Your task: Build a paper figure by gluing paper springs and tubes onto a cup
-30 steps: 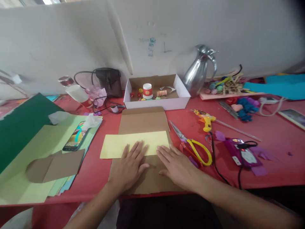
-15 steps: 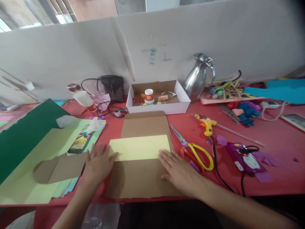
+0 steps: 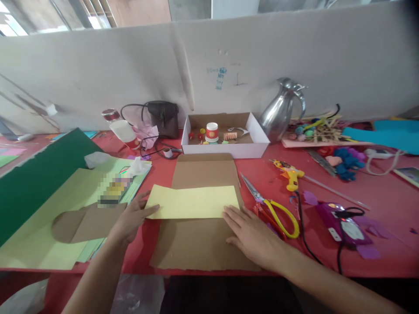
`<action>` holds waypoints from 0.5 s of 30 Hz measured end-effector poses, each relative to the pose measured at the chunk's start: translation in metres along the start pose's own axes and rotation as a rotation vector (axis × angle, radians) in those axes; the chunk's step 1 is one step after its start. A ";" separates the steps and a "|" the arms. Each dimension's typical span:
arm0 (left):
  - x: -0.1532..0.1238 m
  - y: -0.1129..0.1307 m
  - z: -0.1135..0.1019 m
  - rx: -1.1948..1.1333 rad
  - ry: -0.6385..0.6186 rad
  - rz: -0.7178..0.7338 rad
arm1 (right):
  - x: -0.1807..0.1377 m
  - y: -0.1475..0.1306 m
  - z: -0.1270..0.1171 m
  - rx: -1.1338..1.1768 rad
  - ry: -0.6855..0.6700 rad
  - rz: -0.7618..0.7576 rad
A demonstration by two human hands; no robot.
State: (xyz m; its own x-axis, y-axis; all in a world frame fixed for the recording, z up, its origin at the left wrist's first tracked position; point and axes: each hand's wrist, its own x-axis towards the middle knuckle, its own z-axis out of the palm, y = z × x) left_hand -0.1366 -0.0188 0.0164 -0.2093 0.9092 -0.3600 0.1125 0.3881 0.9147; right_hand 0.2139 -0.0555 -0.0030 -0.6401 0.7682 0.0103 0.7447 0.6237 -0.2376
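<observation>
A strip of yellow paper (image 3: 193, 203) lies across a piece of brown cardboard (image 3: 196, 248) in front of me. My left hand (image 3: 132, 216) pinches the paper's left end, thumb on top and fingers behind it, and that end is lifted a little. Flat on the right end rests my right hand (image 3: 248, 233), fingers stretched out and holding nothing. Just right of that hand are scissors with yellow handles (image 3: 278, 213), lying over a red-handled tool that is partly hidden.
A yellow glue gun (image 3: 293, 176) and a purple device with cords (image 3: 343, 222) lie to the right. Behind the cardboard stands a white box (image 3: 225, 150) holding a paper cup; a steel jug (image 3: 278, 111) is beside it. Coloured paper sheets (image 3: 36, 235) are at left.
My left hand has gone from lying flat to gripping the paper's left end, which has risen slightly and shifted left. My right hand stays pressed on the right end. The view has shifted slightly.
</observation>
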 end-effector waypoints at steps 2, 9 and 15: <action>-0.005 -0.002 -0.002 -0.131 -0.034 0.005 | 0.000 0.003 -0.008 0.035 0.049 0.015; -0.009 -0.008 -0.001 -0.292 -0.047 0.091 | 0.024 0.031 -0.034 0.178 0.232 0.159; 0.012 0.013 -0.003 -0.305 -0.103 0.148 | 0.063 0.047 -0.047 0.445 0.057 0.159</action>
State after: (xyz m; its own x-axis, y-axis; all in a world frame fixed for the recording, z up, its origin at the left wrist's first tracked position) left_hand -0.1410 -0.0035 0.0251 -0.1113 0.9687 -0.2219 -0.1648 0.2022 0.9654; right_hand 0.2174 0.0286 0.0317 -0.5040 0.8636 -0.0098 0.6715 0.3847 -0.6334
